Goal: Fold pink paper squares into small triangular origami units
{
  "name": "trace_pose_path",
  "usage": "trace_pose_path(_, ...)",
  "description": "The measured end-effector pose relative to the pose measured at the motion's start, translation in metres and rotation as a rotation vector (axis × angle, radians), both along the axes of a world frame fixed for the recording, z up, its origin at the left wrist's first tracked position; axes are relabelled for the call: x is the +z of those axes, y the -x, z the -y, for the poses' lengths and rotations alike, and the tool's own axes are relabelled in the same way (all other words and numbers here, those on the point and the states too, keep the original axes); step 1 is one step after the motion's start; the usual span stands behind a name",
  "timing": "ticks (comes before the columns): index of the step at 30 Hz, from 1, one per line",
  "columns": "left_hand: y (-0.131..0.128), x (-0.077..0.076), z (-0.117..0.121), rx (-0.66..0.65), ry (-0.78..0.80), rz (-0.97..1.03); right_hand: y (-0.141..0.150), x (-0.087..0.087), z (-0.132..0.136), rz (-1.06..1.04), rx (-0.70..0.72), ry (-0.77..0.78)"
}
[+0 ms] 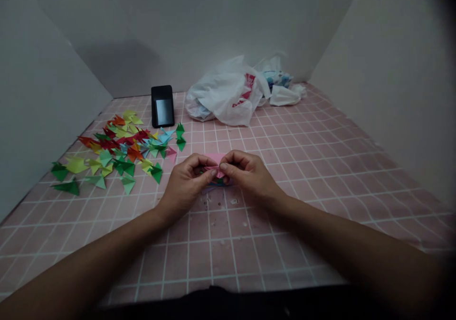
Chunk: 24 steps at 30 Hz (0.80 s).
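Between my two hands is a small piece of folded pink paper [213, 167], pinched at the middle of the table. My left hand [190, 177] grips its left part between thumb and fingers. From the other side, my right hand [245, 170] pinches it with thumb and index finger. Fingers cover much of the paper, so its exact shape is hidden. Beneath and behind the hands lie flat pink sheets [216, 156], with bits of green and blue showing below. To the left spreads a pile of folded paper cranes [124, 144] in red, orange, yellow, green and blue.
A black phone-like device [163, 106] stands behind the cranes. At the back sit a crumpled white plastic bag [228, 92] with red print and a blue-and-white packet [278, 79]. Pale walls enclose the table with its pink checked cloth [313, 168].
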<state>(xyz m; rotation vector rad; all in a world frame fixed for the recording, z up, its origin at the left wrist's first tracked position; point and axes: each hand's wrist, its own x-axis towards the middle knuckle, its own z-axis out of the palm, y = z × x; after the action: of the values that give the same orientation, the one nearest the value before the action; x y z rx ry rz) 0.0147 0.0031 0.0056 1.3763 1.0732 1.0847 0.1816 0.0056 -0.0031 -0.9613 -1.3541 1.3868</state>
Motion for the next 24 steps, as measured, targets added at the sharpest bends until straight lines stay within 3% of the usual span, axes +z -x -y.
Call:
trace_pose_path(11,0.0000,-0.0041,-0.0008,0.015,0.000,0.035,-0.0003,-0.0014,0.0000,0.068,-0.019,-0.072)
trace_pose_path(17,0.0015,-0.0023,0.0018,0.026,-0.077,0.000,-0.0004,-0.0029,-0.0013,0.187,-0.058,-0.139)
trace_pose_path(24,0.0020,-0.0056,0.0011,0.049,-0.124,0.113,0.0010,-0.0036,-0.0007,0.156,-0.058,-0.128)
